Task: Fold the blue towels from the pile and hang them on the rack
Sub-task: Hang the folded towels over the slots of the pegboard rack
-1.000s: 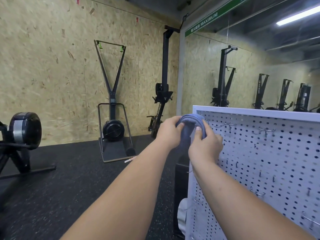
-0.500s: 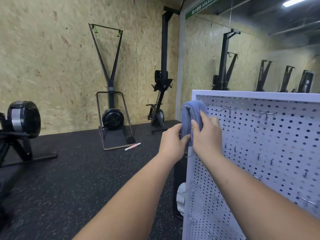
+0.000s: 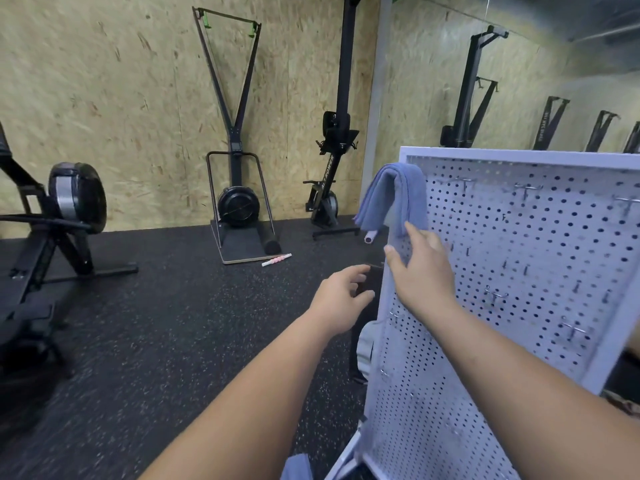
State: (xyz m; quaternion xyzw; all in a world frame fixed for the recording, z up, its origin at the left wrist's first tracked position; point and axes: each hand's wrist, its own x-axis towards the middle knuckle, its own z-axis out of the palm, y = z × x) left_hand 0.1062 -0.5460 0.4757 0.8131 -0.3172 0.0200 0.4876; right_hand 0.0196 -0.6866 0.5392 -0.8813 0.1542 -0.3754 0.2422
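Note:
A folded blue towel (image 3: 391, 197) hangs over the top left corner of the white pegboard rack (image 3: 519, 258). My right hand (image 3: 420, 268) is just below the towel, fingers spread, its fingertips at the towel's lower edge on the rack face. My left hand (image 3: 341, 296) hovers lower and to the left of the rack's edge, fingers loosely curled, holding nothing. A bit of blue cloth (image 3: 298, 467) shows at the bottom edge of the view.
Metal hooks (image 3: 526, 188) stick out of the pegboard. Rowing and ski machines (image 3: 239, 202) stand along the chipboard wall, one (image 3: 62, 216) at the left. A pink-and-white roller (image 3: 277, 259) lies on the black rubber floor.
Both hands have let go of the towel and dropped lower. The towel now hangs on the rack corner by itself. The view has tilted downward.

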